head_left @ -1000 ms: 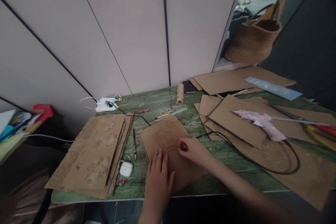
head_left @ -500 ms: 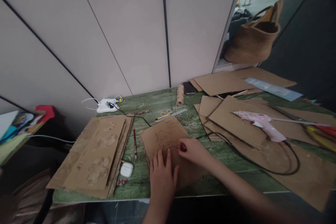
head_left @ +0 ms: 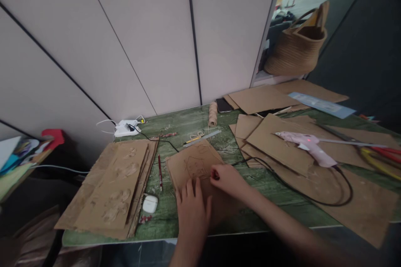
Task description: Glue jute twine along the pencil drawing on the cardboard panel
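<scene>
A piece of brown cardboard [head_left: 178, 163] lies in front of me, bearing a house-like outline [head_left: 194, 166] in thin raised lines that look like twine. My left hand [head_left: 193, 206] rests flat on its lower part, fingers spread, tips just below the outline. At the outline's lower right corner, my right hand [head_left: 228, 180] is closed in a pinch. A thin strand of twine [head_left: 205, 178] runs from those fingers toward the outline; its end inside the pinch is hidden. Behind the cardboard stands a spool of twine [head_left: 212, 114].
Right of my hands, a pink glue gun [head_left: 308, 145] with a black cable rests on stacked cardboard sheets [head_left: 275, 144]. Scissors [head_left: 372, 156] lie beyond. To the left are cardboard with raised shapes [head_left: 109, 187], a red pencil [head_left: 160, 173] and a white earbud case [head_left: 150, 204]. A ruler [head_left: 208, 137] lies behind.
The view has shifted slightly, moving the scene a little to the left. Both hands keep nearly the same places on the cardboard.
</scene>
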`<state>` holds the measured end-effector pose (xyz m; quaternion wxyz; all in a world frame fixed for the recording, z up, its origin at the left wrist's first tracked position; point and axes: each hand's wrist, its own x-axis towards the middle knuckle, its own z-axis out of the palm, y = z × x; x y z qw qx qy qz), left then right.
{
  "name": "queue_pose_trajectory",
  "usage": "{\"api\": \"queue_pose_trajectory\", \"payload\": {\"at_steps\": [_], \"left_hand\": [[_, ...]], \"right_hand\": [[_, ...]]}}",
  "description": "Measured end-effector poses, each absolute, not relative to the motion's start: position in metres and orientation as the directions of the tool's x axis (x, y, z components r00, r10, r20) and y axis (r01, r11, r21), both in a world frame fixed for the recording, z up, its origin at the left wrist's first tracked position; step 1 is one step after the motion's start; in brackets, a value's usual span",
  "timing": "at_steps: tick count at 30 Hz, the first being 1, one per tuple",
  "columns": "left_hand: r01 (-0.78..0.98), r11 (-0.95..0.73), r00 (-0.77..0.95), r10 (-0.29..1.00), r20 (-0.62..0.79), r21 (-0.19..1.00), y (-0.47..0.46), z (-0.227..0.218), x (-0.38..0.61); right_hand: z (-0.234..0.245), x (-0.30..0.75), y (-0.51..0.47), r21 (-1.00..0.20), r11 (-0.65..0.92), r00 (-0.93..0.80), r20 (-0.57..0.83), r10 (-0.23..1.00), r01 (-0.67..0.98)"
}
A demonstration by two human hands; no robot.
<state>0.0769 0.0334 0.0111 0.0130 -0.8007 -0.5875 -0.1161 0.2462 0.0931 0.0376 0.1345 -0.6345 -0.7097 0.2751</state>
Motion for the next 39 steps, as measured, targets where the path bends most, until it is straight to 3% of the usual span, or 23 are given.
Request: {"api": "queue_pose_trajectory", "payload": {"at_steps": [4,7,10,14,18,23,28,31,35,39], "left_hand": [[0.911,-0.313,0.238,0.931,0.278,0.268,0.032,0.018,0.075],[0.816,-0.32,0.177,0.931,0.318,0.481,0.037,0.036,0.057],[0.722,-0.218,0.01,0.952,0.306,0.657,0.035,0.053,0.028],[0.622,-0.084,-0.161,0.959,0.232,0.778,0.019,0.061,-0.013],[0.567,0.009,-0.268,0.947,0.175,0.824,0.003,0.054,-0.044],[0.558,0.016,-0.355,0.908,0.221,0.83,-0.002,0.047,-0.064],[0.564,-0.033,-0.285,0.93,0.232,0.825,0.006,0.054,-0.06],[0.623,-0.097,-0.164,0.954,0.25,0.777,0.016,0.059,-0.045],[0.743,-0.22,0.079,0.967,0.243,0.633,0.034,0.06,-0.013],[0.751,-0.512,0.458,0.859,0.228,0.417,0.048,0.046,0.025]], "right_hand": [[0.037,0.247,0.093,-0.572,0.051,-0.164,-0.147,0.975,0.818],[0.035,0.25,0.094,-0.591,0.06,-0.174,-0.138,0.975,0.805],[0.032,0.255,0.095,-0.623,0.08,-0.202,-0.127,0.971,0.778],[0.03,0.265,0.095,-0.657,0.113,-0.247,-0.114,0.962,0.746],[0.032,0.275,0.091,-0.638,0.14,-0.262,-0.101,0.96,0.757],[0.04,0.285,0.085,-0.472,0.2,-0.252,-0.048,0.967,0.858],[0.049,0.299,0.08,-0.352,0.313,-0.313,0.06,0.948,0.882],[0.052,0.304,0.077,-0.329,0.351,-0.348,0.069,0.935,0.877],[0.049,0.301,0.073,-0.384,0.329,-0.338,0.047,0.94,0.863],[0.043,0.296,0.069,-0.448,0.294,-0.313,0.033,0.949,0.844]]}}
